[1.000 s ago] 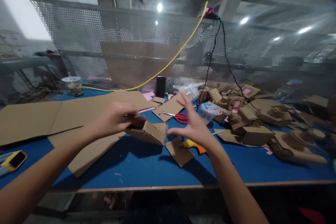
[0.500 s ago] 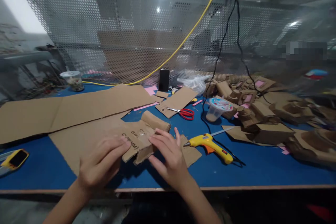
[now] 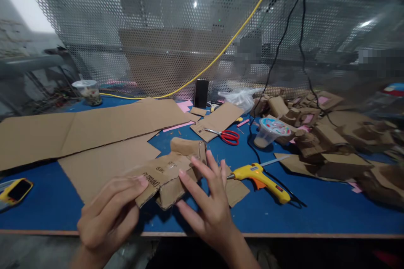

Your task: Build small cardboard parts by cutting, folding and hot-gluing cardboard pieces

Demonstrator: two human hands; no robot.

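One cardboard piece [image 3: 168,167], who's gripping?
Left hand [image 3: 109,210] pinches its near-left end; right hand [image 3: 212,208] lies spread against its right side, can't tell if gripping
Where?
Near front edge of blue table [image 3: 318,216], left of glue gun [image 3: 268,181]

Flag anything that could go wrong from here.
The yellow glue gun lies with its nozzle close to the right hand; the fingers could brush it, a burn risk if hot, which the picture cannot show. The cardboard piece might crease where the left hand presses near its edge.
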